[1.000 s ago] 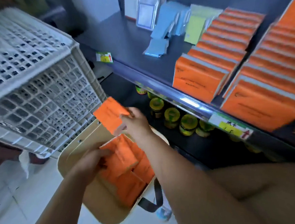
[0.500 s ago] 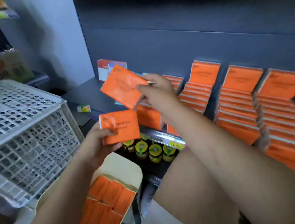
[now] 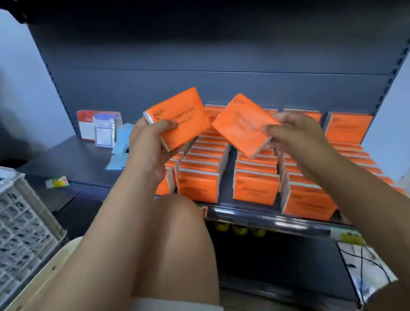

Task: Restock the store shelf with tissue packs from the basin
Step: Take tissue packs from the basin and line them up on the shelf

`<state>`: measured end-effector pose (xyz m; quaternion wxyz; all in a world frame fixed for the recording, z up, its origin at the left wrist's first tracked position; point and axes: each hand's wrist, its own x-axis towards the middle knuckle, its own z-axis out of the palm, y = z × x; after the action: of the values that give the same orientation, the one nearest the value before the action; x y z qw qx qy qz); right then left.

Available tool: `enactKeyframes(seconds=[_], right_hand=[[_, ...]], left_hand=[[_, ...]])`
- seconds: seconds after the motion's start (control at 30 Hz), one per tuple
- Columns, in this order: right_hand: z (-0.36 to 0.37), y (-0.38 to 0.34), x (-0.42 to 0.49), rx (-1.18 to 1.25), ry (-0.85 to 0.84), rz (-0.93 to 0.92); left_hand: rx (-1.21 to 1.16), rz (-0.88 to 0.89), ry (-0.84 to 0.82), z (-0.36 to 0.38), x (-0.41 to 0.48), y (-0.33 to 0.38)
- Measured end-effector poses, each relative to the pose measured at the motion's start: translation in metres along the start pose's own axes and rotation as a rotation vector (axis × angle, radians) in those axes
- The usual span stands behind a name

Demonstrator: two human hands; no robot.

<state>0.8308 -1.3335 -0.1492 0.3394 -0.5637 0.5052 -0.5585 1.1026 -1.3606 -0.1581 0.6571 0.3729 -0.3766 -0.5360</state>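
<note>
My left hand (image 3: 148,146) grips an orange tissue pack (image 3: 177,117), held tilted above the left rows on the dark shelf (image 3: 76,162). My right hand (image 3: 296,135) pinches a second orange tissue pack (image 3: 243,124) by its right edge, over the middle rows. Several rows of the same orange packs (image 3: 255,188) stand on the shelf beneath both hands. Only the cream rim of the basin (image 3: 52,268) shows at the lower left; its contents are hidden behind my arm.
A white lattice crate (image 3: 4,225) leans at the left beside the basin. Red-and-white and clear boxes (image 3: 95,127) plus blue packets (image 3: 121,146) stand at the shelf's left end. Yellow-lidded jars (image 3: 240,229) sit on the lower shelf. My knee (image 3: 177,239) is in front.
Both hands have lifted their packs from near the basin up over the shelf rows. The view has swung right and up, so the basin has mostly left the frame.
</note>
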Motion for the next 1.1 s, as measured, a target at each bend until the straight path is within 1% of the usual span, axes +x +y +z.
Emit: enactKeyframes(seconds=[0.07,0.13,0.23,0.27,0.37,0.4,0.5,0.67,0.77,0.9,1.1], right_hand=[[-0.021,0.007,-0.013,-0.075,0.009,-0.034],[-0.038,0.013,-0.027,-0.114,0.029,-0.062],[-0.052,0.028,-0.044,-0.194,-0.002,-0.069],[-0.053,0.035,-0.048,-0.252,-0.024,-0.062],[-0.050,0.054,-0.047,-0.540,-0.060,-0.085],[-0.047,0.056,-0.047,-0.562,-0.074,-0.091],[-0.041,0.062,-0.046,-0.666,-0.109,-0.154],[-0.038,0.085,-0.041,-0.878,-0.182,-0.301],[-0.035,0.095,-0.039,-1.006,-0.168,-0.412],[-0.028,0.105,-0.038,-1.079,-0.117,-0.451],[-0.021,0.112,-0.045,-1.204,-0.145,-0.456]], left_hand=[[-0.083,-0.027,0.025,0.017,0.008,-0.006],[-0.129,-0.029,-0.007,0.028,0.015,-0.015],[-0.085,0.019,-0.081,0.034,0.019,-0.038],[-0.055,0.040,-0.087,0.034,0.019,-0.048],[0.048,0.111,-0.129,0.026,0.022,-0.068],[0.073,0.131,-0.156,0.020,0.025,-0.071],[0.133,0.141,-0.197,0.007,0.034,-0.073],[0.106,0.126,-0.170,0.004,0.045,-0.071],[0.116,0.129,-0.181,0.007,0.044,-0.072],[0.137,0.140,-0.193,0.013,0.039,-0.074],[0.183,0.148,-0.214,0.016,0.035,-0.077]])
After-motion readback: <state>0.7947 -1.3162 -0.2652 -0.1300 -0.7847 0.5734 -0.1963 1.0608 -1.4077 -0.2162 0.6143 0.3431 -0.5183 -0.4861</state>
